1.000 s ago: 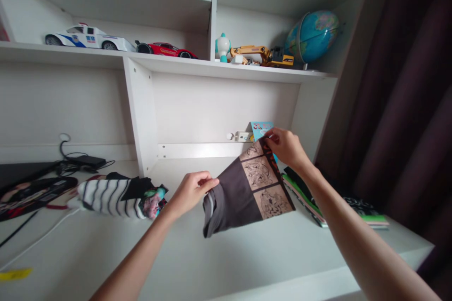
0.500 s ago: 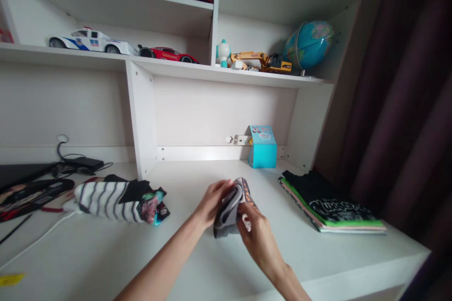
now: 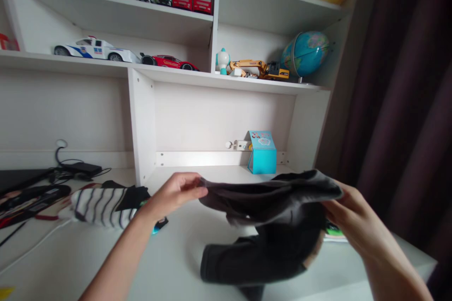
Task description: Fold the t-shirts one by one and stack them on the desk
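A dark grey garment hangs spread above the white desk, held up by both hands; whether it is a top or trousers I cannot tell. At its left upper corner my left hand pinches the edge between thumb and fingers. My right hand grips the right end of the same edge, its fingertips partly hidden by cloth. Between the hands the edge is stretched and slightly gaping. Below, a tube-like part of the cloth juts left, and a tan patch shows at lower right.
Striped and black clothes lie at left beside cables and a black adapter. A folded stack is mostly hidden behind the garment and right hand. A blue desk calendar stands at the back. Shelves hold toy cars and a globe.
The grey bundle has been unfolded and spread wide. My hands have moved apart, left hand leftward and right hand rightward. The view has tilted up slightly.
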Action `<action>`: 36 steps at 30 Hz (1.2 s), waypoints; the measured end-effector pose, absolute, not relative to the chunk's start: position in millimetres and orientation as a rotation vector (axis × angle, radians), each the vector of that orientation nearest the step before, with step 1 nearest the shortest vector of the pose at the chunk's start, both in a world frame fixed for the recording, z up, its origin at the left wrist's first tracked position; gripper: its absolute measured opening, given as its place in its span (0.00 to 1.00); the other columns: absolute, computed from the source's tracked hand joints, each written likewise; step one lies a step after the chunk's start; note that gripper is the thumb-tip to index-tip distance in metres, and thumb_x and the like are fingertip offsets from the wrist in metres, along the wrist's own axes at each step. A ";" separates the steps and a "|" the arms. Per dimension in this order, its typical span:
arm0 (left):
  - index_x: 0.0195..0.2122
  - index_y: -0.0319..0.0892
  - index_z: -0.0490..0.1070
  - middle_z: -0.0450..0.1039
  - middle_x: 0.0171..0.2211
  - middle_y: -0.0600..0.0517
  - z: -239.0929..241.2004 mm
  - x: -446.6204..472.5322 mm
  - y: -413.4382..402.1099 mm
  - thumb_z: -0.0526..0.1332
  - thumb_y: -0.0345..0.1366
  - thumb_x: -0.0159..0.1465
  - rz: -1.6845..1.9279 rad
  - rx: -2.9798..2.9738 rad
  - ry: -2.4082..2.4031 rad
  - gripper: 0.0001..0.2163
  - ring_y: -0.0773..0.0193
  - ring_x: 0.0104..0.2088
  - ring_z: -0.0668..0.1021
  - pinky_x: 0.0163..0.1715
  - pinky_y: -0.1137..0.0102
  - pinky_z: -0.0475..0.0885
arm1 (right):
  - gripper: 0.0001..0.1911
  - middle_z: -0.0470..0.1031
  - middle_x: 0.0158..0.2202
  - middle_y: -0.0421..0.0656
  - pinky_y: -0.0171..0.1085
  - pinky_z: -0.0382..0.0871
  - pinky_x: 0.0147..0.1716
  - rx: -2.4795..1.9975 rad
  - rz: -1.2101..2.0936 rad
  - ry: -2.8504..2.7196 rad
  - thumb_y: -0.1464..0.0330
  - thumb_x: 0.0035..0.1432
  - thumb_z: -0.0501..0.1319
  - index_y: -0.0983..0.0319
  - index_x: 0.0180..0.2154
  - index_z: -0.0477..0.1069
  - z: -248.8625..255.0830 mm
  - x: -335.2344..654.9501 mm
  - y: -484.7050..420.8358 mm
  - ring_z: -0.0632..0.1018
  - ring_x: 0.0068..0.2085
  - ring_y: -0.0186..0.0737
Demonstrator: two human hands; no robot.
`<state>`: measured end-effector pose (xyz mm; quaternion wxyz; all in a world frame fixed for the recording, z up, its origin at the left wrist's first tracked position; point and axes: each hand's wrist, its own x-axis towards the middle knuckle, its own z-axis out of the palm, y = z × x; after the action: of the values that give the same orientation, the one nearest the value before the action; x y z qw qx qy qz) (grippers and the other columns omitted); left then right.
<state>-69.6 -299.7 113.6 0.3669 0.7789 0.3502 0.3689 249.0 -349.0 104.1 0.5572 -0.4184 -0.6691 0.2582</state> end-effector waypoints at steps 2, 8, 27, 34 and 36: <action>0.29 0.38 0.70 0.68 0.22 0.56 136.6 -76.3 -285.7 0.60 0.42 0.56 0.988 2.039 0.935 0.11 0.70 0.23 0.70 0.25 0.75 0.65 | 0.12 0.70 0.22 0.39 0.30 0.65 0.22 -1.022 0.576 -1.681 0.65 0.45 0.62 0.63 0.33 0.72 117.1 257.0 -326.7 0.73 0.26 0.36; 0.50 0.40 0.64 0.64 0.51 0.43 109.4 -31.4 -218.7 0.56 0.36 0.56 1.436 2.176 1.261 0.19 0.54 0.53 0.66 0.50 0.61 0.63 | 0.25 0.73 0.44 0.48 0.43 0.68 0.40 -1.270 0.050 -1.648 0.68 0.50 0.53 0.61 0.53 0.60 94.2 231.4 -237.3 0.75 0.44 0.46; 0.37 0.45 0.74 0.71 0.34 0.52 30.3 -28.6 -330.2 0.61 0.31 0.57 0.200 2.628 0.801 0.08 0.64 0.39 0.72 0.39 0.74 0.65 | 0.11 0.73 0.40 0.47 0.34 0.68 0.40 -1.655 0.374 -2.306 0.75 0.47 0.54 0.61 0.33 0.71 -41.5 265.4 -372.3 0.74 0.42 0.41; 0.33 0.41 0.69 0.65 0.32 0.54 53.9 -47.6 -325.8 0.54 0.34 0.61 0.568 2.443 1.012 0.06 0.68 0.33 0.70 0.36 0.76 0.63 | 0.09 0.72 0.34 0.43 0.36 0.70 0.34 -1.625 0.236 -2.250 0.63 0.51 0.57 0.58 0.36 0.66 -48.2 262.6 -377.3 0.75 0.34 0.40; 0.31 0.41 0.67 0.64 0.32 0.54 54.3 -50.8 -327.0 0.53 0.37 0.61 0.622 2.412 1.055 0.07 0.68 0.32 0.69 0.34 0.76 0.62 | 0.18 0.73 0.38 0.46 0.39 0.70 0.36 -1.646 0.204 -2.269 0.64 0.44 0.60 0.58 0.40 0.66 -47.9 250.9 -379.4 0.75 0.37 0.44</action>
<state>-50.8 -327.0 54.3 0.2164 0.8706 0.3807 0.2244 250.9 -379.4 -47.9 0.1645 -0.5777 -0.7963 0.0718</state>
